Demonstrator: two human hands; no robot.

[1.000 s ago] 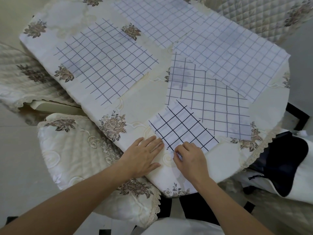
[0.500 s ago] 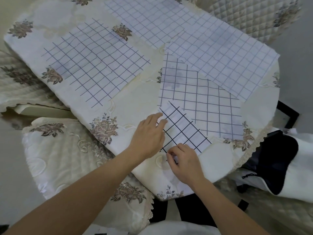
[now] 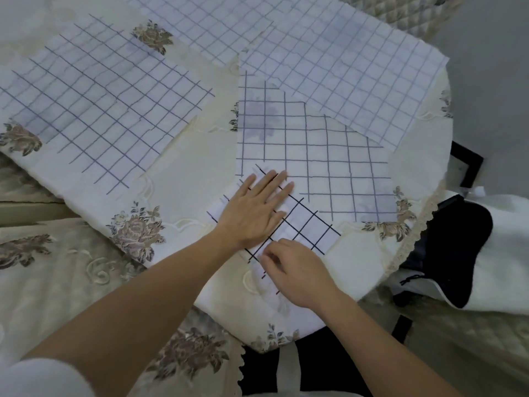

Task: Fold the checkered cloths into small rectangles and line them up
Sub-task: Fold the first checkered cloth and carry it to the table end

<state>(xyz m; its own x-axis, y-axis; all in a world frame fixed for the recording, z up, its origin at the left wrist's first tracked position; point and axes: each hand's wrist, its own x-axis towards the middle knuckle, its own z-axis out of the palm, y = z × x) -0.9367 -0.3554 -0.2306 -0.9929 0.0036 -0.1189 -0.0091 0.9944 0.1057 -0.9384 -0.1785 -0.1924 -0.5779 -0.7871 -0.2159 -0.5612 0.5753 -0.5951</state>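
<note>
The small folded cloth (image 3: 310, 224), white with a dark grid, lies skewed at the lower centre of the frame near the table's rounded edge, its far corner overlapping the unfolded cloth (image 3: 315, 144) in the middle; the left hand (image 3: 252, 213) lies flat across its left half, fingers straight and slightly spread, fingertips reaching its far edge; a second ago that hand rested on the tablecloth (image 3: 186, 167) just left of the piece with only its fingertips at the corner, and half a second ago it had slid up to the left edge; the right hand (image 3: 297, 273) stays at the near corner as before, fingers curled and pinching the cloth's edge; the folded piece itself has kept its place and its angle; three more checkered cloths lie spread flat and unfolded as earlier, a left cloth (image 3: 100, 101) at the left, a top cloth (image 3: 206, 24) at upper centre, and an upper right cloth (image 3: 343, 67) overlapping the middle one's far corner; the view now sits closer, so the left cloth runs off the frame's edge; a quilted floral cushion (image 3: 57, 267) shows at lower left, and a dark fabric item (image 3: 458, 239) on white at the right.
</note>
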